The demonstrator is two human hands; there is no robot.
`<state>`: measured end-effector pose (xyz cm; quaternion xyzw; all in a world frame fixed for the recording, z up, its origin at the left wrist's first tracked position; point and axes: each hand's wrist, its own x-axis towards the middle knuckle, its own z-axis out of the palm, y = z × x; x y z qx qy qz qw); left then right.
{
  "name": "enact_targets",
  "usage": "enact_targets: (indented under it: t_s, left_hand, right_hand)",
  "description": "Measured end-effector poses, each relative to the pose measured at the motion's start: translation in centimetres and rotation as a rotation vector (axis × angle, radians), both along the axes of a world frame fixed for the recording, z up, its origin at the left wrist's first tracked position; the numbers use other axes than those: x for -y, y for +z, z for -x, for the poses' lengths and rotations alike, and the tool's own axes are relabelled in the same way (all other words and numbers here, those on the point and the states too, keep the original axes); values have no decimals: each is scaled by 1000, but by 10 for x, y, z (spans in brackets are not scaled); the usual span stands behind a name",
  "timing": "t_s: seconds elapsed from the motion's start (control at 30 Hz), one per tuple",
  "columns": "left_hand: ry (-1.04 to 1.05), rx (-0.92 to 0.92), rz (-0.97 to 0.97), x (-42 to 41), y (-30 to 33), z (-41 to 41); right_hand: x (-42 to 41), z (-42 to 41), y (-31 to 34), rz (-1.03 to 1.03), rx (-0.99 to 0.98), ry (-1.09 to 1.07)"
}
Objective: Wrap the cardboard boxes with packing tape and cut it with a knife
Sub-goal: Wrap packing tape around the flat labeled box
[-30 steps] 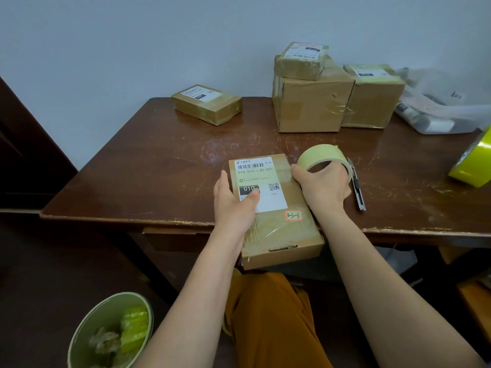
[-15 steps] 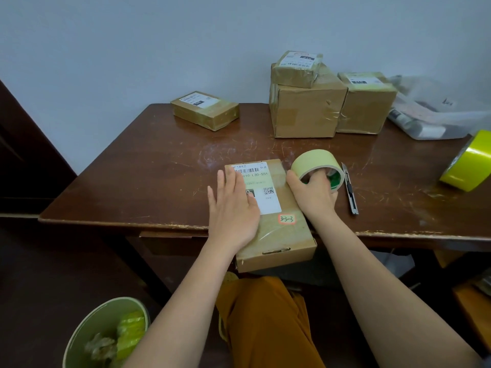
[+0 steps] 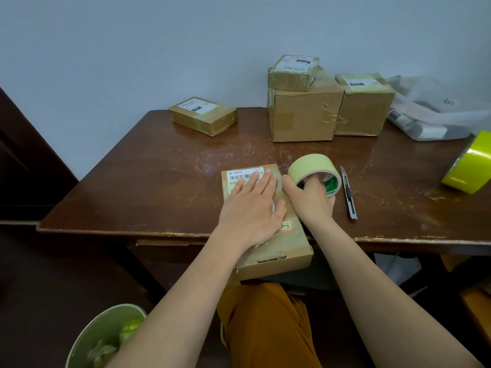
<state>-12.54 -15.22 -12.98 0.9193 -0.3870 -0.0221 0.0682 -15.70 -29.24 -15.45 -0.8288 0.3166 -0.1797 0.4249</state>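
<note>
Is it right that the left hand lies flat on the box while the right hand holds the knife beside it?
Not quite. In the head view the right hand holds the pale tape roll, not the knife, which lies untouched on the table. The left hand does lie flat on the box.

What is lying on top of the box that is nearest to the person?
The left hand lies flat on the box, covering most of the white label. A small orange sticker shows beside it.

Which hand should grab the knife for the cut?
Right. The right hand holds the tape roll right beside the knife; the left hand presses flat on the box.
</note>
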Motion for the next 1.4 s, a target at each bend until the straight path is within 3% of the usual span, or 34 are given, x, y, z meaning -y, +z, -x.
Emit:
enact_targets:
  t_s: [0.4, 0.57, 0.7, 0.8, 0.93, 1.07, 1.17, 1.3, 1.4]
  left_hand:
    - [3, -15, 51, 11, -2, -6]
    - [17, -61, 183, 8, -1, -8]
    - [38, -36, 209, 3, 4, 0]
    - [114, -122, 234, 0, 9, 12]
    - [274, -319, 271, -2, 19, 27]
    - [359, -416, 601, -3, 36, 31]
    - [381, -521, 819, -7, 44, 32]
    - [374, -773, 867, -11, 52, 30]
    - [444, -789, 788, -10, 65, 31]
  right_hand:
    - [1, 3, -1, -60, -27, 144]
    - [4, 10, 33, -482, 247, 163]
    - [2, 14, 57, -630, 313, 206]
    - [-5, 13, 73, -650, 294, 205]
    - [-17, 14, 95, -489, 289, 328]
    - [-29, 20, 117, -190, 348, 457]
    - [-38, 18, 124, 107, 262, 520]
    - [-51, 13, 117, -17, 263, 519]
    - [-58, 2, 117, -54, 260, 535]
